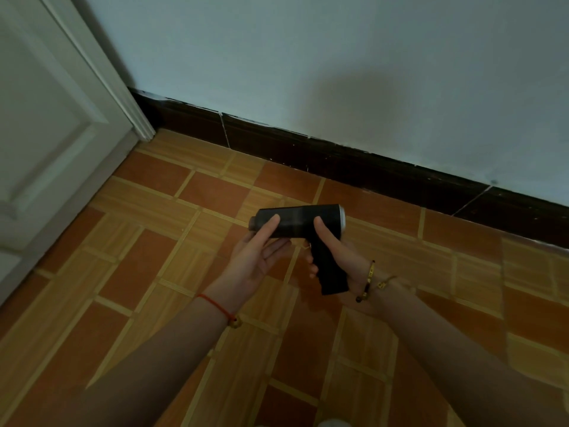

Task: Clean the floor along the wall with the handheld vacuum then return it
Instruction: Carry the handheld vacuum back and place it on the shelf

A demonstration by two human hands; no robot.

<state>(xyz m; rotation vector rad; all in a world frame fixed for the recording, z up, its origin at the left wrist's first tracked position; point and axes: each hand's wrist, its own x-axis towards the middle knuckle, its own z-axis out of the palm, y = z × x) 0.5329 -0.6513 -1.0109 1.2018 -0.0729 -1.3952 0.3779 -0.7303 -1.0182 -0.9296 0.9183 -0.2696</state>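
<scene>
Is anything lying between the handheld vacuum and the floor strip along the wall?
Nothing visible. The right hand grips the handheld vacuum by its handle, the left hand holds its barrel, and only bare floor tiles lie between it and the baseboard.

Dim, bluish light; soft shadow on the wall (pixel 354 97), blurred door (pixel 46 134), wide-angle bending at edges
</scene>
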